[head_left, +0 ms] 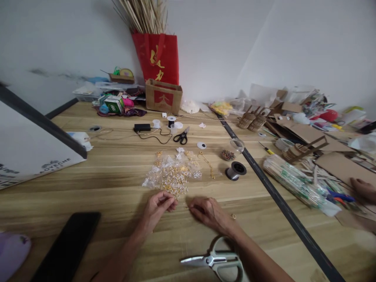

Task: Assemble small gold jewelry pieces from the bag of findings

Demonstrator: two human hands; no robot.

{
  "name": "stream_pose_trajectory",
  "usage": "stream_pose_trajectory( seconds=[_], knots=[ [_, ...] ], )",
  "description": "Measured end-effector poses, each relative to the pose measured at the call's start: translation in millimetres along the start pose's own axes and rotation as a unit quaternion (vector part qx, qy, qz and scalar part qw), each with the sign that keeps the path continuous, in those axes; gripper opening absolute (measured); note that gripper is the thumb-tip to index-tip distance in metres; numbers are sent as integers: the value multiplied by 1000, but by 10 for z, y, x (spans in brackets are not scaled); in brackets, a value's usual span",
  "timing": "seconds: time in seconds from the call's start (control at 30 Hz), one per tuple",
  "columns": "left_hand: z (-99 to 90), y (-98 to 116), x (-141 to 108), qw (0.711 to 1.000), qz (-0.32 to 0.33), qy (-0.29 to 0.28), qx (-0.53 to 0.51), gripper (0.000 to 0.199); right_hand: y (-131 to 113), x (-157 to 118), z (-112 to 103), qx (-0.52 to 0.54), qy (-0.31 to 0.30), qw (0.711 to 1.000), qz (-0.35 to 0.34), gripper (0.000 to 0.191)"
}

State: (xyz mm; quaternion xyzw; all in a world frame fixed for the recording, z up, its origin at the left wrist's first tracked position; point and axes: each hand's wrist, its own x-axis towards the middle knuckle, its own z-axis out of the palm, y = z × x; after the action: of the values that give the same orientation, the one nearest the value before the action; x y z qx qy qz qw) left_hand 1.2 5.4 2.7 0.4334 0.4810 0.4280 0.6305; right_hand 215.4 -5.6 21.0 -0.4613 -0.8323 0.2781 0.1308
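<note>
My left hand (160, 207) is closed just below a pile of small gold and silver findings (174, 178), its thumb and fingertips pinched together; what they hold is too small to name. To its right, my right hand (207, 211) rests low over the table, fingers curled at a tiny gold piece (187, 208) by the fingertips. A gold chain (208, 164) lies beyond my right hand. One small gold ring (233, 216) sits right of my right wrist. Large grey-handled scissors (225, 260) lie beside my right forearm.
Black scissors (182, 136), a wire spool (235, 170) and a bead cup (228, 155) stand farther back. A phone (69, 244) lies at left. At right are bagged sticks (293, 180) and another person's hand (364, 190). A red bag (161, 58) stands behind.
</note>
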Motion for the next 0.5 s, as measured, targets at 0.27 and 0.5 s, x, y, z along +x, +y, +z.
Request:
stream_pose_trajectory(
  seconds=[0.27,0.5],
  knots=[
    [0,-76,47,1000,-12,-3,13,26,17,10,4,6,-14,1000,24,16],
    [2,-93,50,999,-19,0,26,24,87,8,53,16,-5,1000,11,15]
  ],
)
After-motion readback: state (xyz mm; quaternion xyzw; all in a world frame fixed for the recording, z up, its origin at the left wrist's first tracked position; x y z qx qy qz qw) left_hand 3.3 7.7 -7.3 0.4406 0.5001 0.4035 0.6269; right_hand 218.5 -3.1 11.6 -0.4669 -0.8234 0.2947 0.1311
